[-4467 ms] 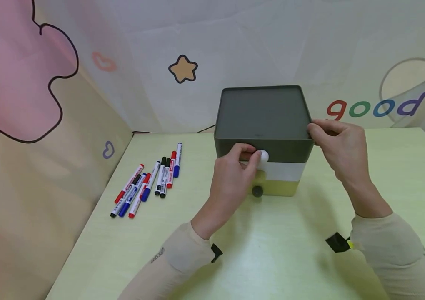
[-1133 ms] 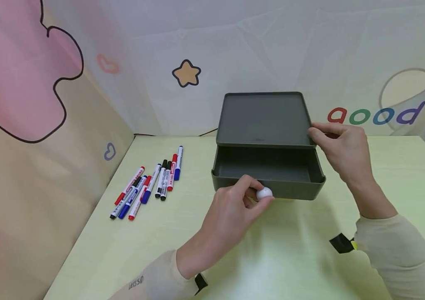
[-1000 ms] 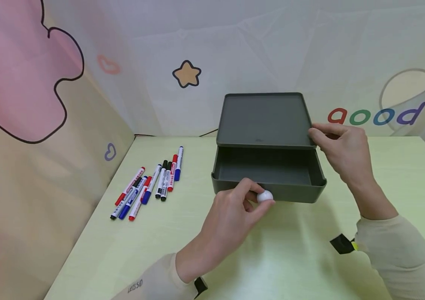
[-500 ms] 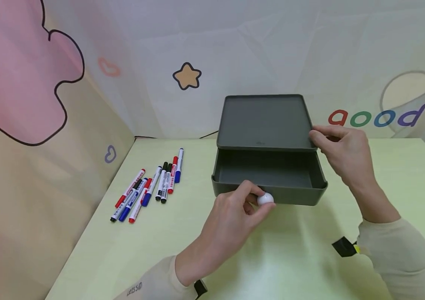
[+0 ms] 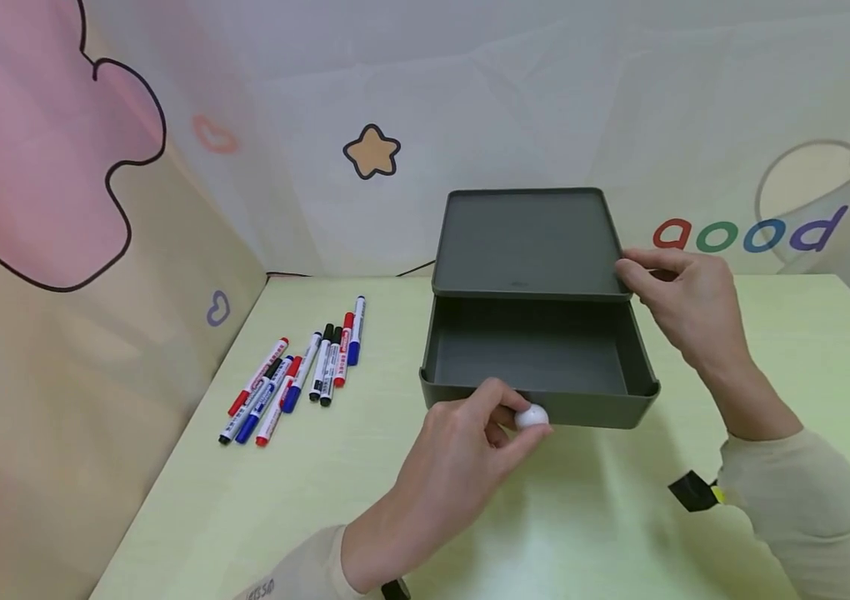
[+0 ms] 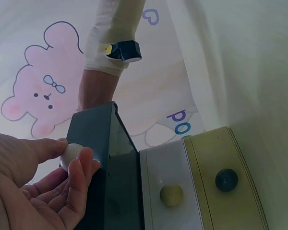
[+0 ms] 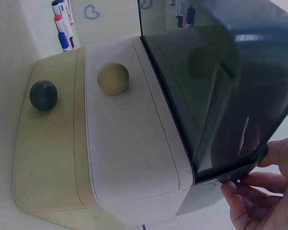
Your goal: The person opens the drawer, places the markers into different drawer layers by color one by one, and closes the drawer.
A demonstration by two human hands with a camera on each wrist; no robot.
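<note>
A small drawer cabinet stands on the table, its dark grey top drawer [image 5: 597,406] pulled far out and bare inside. My left hand [image 5: 458,458] pinches the round white knob [image 5: 532,417] on that drawer's front between thumb and fingers. At the right edge of the cabinet's grey top [image 5: 530,242], my right hand [image 5: 695,308] grips the corner. Below, in the left wrist view, a white drawer [image 6: 165,167] with a yellowish knob [image 6: 171,195] and a yellow drawer [image 6: 221,153] with a dark knob [image 6: 226,180] are closed.
Several whiteboard markers [image 5: 323,367] with red, blue and black caps lie left of the cabinet on the pale green table [image 5: 365,467]. A printed curtain [image 5: 530,92] hangs close behind, and another covers the left side.
The grey drawer, flush with the cabinet at first, has slid out toward me with my left hand on its knob. It came slightly farther in the last half second. My right hand kept its place.
</note>
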